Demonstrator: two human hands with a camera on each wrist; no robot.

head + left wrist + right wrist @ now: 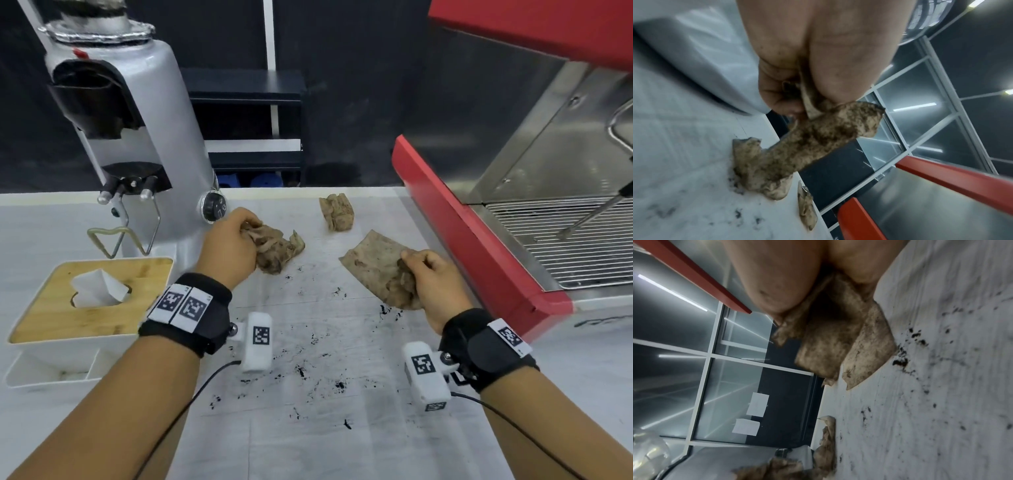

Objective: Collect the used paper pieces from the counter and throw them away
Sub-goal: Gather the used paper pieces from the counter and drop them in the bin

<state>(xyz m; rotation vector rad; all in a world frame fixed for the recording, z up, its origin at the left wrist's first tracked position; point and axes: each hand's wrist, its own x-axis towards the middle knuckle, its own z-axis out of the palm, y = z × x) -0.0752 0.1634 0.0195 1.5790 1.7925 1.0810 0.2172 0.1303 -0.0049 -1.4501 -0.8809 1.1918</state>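
Three brown, coffee-stained paper pieces lie on the white counter. My left hand grips the crumpled left piece, seen close up in the left wrist view as a stained wad pinched between thumb and fingers. My right hand grips the flatter right piece, its bunched end under my fingers; the right wrist view shows this paper partly raised off the counter. A third crumpled piece lies untouched near the counter's far edge, between the two hands.
A silver coffee grinder stands at the left, with a wooden-topped tissue box in front of it. A red espresso machine with a metal drip grate fills the right side. Dark coffee grounds are scattered over the counter.
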